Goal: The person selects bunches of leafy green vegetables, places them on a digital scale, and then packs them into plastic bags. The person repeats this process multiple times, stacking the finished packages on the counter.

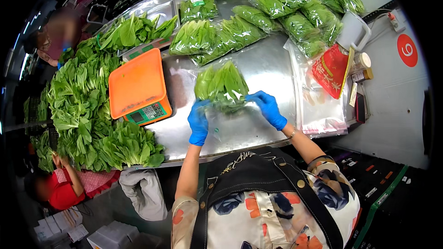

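A clear plastic bag of leafy greens (223, 84) lies on the metal table (270, 62) in front of me. My left hand (198, 122), in a blue glove, pinches the bag's left side near its open-looking lower end. My right hand (267, 109), also gloved in blue, grips the opposite side with its fingertips. To the left of the bag stands an orange digital scale (138, 83) with nothing on its pan. Filled bags of greens (193, 38) lie just beyond. At the right is a stack of flat clear plastic bags (315, 110).
Loose leafy greens (79, 103) are heaped along the left side. Behind the scale, a second scale's tray holds greens (131, 33). A red printed bag (332, 71), a white plastic jug (353, 31) and small containers stand at the right. Co-workers are at the left and far side.
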`<move>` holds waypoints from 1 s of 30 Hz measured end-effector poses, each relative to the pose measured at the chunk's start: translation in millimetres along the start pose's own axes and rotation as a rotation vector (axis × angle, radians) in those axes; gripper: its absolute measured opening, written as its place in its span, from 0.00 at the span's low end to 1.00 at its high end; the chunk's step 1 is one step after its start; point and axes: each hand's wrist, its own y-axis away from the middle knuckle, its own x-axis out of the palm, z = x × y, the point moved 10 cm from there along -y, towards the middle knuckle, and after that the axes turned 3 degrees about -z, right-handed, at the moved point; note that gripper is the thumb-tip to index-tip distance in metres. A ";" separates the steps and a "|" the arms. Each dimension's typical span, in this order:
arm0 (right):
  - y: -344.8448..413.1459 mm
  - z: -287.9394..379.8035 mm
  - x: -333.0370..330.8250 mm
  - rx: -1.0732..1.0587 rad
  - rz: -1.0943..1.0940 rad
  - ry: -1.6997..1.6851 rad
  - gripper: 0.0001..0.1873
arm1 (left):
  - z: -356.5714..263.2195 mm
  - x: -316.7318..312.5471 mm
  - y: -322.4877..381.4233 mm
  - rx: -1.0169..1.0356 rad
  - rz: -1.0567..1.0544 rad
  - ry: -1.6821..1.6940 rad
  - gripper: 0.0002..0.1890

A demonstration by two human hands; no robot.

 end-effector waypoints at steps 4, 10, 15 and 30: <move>7.2 -69.6 -19.8 0.326 -0.033 -0.397 0.06 | 79.0 23.7 59.7 -0.863 -0.067 0.665 0.09; 24.0 -19.6 -15.3 0.208 0.257 -0.018 0.20 | 84.1 34.7 87.4 -0.977 -0.035 0.753 0.08; -15.3 37.3 14.9 -0.260 0.307 0.226 0.21 | 84.6 32.7 90.5 -0.975 -0.039 0.781 0.08; -83.4 -57.2 60.4 0.267 0.206 -0.276 0.26 | 72.2 1.3 13.5 -0.761 -0.042 0.615 0.12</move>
